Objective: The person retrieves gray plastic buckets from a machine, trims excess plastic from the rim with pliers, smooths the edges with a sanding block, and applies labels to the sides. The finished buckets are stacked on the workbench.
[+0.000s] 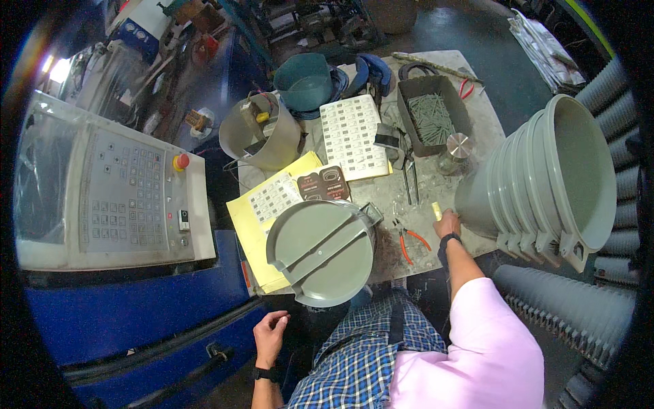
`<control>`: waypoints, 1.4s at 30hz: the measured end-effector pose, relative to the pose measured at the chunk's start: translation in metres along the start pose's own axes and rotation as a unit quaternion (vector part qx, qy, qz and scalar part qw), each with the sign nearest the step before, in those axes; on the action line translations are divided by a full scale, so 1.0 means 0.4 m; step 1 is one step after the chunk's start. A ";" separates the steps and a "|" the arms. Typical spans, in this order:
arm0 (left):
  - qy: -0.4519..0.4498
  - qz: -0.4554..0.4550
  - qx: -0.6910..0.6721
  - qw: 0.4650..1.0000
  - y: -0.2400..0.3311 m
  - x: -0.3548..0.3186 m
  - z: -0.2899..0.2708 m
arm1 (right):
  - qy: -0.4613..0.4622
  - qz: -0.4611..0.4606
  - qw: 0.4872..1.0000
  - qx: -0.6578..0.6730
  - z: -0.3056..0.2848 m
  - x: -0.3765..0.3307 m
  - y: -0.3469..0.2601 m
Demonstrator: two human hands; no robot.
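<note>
My right hand (447, 225) is over the table's near right edge, its fingers closed around a short yellow stick-like piece (437, 210). Just left of it lie pliers with orange handles (414, 238), spread apart. My left hand (270, 335) hangs below the table edge, fingers curled in and nothing visible in them. Above that hand, a round grey-green bucket (327, 276) sits at the table's front, with a raised bar across its top face and a metal latch-like piece at its upper right. Its edge covers part of some yellow sheets (240, 213).
A leaning stack of grey buckets (545, 177) stands at the right. Toward the back are a bin of grey rods (428, 117), a label sheet (351, 136), a metal-capped jar (458, 148) and a tool bucket (262, 140). At left stands a control panel (129, 198) with a red button.
</note>
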State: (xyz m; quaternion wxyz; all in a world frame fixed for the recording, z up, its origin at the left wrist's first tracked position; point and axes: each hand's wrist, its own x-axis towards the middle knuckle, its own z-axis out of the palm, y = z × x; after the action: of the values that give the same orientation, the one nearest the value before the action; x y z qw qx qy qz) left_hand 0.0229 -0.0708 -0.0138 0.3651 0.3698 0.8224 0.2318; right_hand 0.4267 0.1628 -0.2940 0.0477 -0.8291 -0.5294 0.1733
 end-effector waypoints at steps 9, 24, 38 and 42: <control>0.008 0.009 -0.085 0.996 -0.083 0.088 0.041 | -0.177 -0.197 0.861 0.435 -0.341 -0.351 -0.290; 0.061 0.131 -0.261 0.954 0.053 0.383 0.019 | -0.108 -0.380 0.875 0.280 -0.674 -0.383 -0.245; -0.328 0.086 -0.448 0.828 0.238 0.040 -0.081 | -0.176 -0.396 0.759 0.485 -0.645 -0.321 -0.250; -0.205 0.123 -0.288 0.927 0.279 -0.039 -0.062 | -0.116 -0.430 0.859 0.252 -0.679 -0.312 -0.270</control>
State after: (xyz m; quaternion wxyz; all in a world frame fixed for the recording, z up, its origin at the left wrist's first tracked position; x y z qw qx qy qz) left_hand 0.0600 -0.0167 0.0810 0.5854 0.3863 0.5757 0.4202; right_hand 0.3783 0.1264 0.0178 0.2632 -0.4524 -0.7735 0.3576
